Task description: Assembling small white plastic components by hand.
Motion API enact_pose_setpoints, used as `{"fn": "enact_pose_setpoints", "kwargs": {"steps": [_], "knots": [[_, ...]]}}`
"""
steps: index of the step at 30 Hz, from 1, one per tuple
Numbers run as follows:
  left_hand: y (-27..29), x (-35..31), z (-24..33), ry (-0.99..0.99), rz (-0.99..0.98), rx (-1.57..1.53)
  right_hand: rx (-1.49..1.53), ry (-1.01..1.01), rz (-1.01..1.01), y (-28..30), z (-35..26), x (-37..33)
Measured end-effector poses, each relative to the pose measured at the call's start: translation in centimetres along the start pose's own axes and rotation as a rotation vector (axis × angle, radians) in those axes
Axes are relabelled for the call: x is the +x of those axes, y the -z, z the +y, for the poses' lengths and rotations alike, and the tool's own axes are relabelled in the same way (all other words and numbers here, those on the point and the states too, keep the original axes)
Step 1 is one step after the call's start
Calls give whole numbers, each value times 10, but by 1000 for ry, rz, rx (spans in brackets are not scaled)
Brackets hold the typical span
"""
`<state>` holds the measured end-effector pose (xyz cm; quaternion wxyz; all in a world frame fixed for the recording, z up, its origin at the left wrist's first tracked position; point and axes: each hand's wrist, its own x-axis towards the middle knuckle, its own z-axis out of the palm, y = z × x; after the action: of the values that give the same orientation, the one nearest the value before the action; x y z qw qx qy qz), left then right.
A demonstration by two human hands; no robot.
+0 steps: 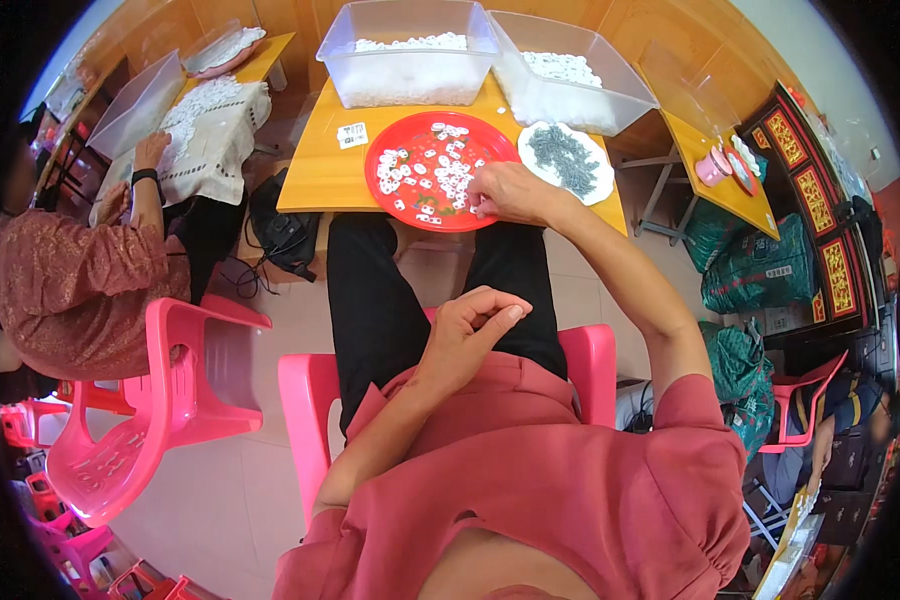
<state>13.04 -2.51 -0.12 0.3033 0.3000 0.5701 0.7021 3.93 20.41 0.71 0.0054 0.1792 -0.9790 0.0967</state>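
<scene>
Head view: red tray (pixel 492 142) on yellow table (pixel 320 180), tiled floor (pixel 215 490), wooden wall (pixel 670 30).

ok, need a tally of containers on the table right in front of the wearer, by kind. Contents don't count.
Clear plastic tubs: 2
Red round tray: 1
White scalloped plate: 1
Total: 4

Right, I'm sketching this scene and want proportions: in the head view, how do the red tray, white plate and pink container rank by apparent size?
1. Red tray
2. White plate
3. Pink container, seemingly farther away
</scene>
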Motion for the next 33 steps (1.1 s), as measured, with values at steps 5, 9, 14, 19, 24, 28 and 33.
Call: {"fn": "enact_pose_setpoints", "kwargs": {"steps": [5,9,14,19,24,28,33], "knots": [[1,1,0,-11,-3,10,66,-27,-71,-1,-2,8],[1,1,2,0,-3,9,81,15,-59,-7,-1,10],[1,1,-2,15,-7,4,26,44,-7,-14,-4,9],[0,1,-6,-37,16,-14,-50,23,101,-30,-3,10],[1,2,-5,-58,22,-10,-112,-39,155,-37,-6,13],[1,2,-3,-57,23,-10,-98,-91,136,-38,-7,13],[3,2,1,-2,-3,-8,112,2,215,-34,7,12]]}}
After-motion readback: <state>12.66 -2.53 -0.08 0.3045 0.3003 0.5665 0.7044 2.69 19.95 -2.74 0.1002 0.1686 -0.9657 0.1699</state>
